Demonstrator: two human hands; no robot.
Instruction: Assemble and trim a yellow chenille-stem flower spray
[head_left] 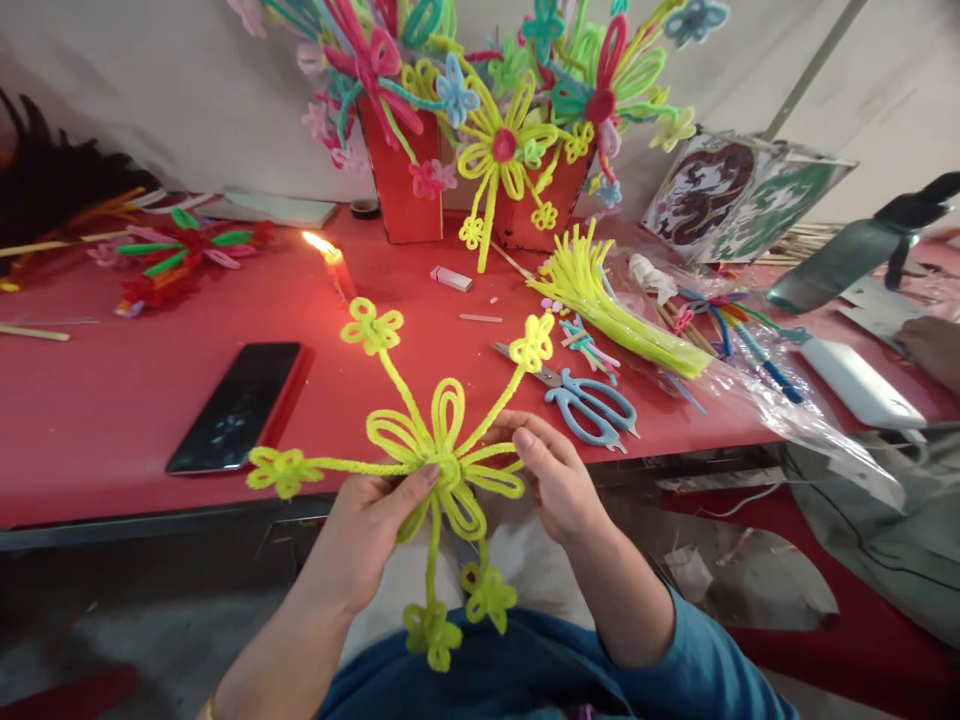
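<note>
A yellow-green pipe-cleaner flower (450,470) is held up just in front of the table edge. Looped petals surround its coiled centre, and several stems branch outward, each ending in a small flower. My left hand (356,535) grips it near the centre, thumb on top and fingers hidden behind. My right hand (566,490) pinches a petal on the right between thumb and fingers. Beyond the right hand lie blue-handled scissors (589,405), their blades partly behind one small flower. A black phone (238,405) rests on the table to the left.
A lit red candle (339,272) stands behind the flower, close to its upper-left stem. Yellow pipe cleaners (622,310) lie in a plastic bag at right. Red vases (409,175) hold pipe-cleaner flowers at the back. A spray bottle (847,255) and another person's hand (934,345) are far right.
</note>
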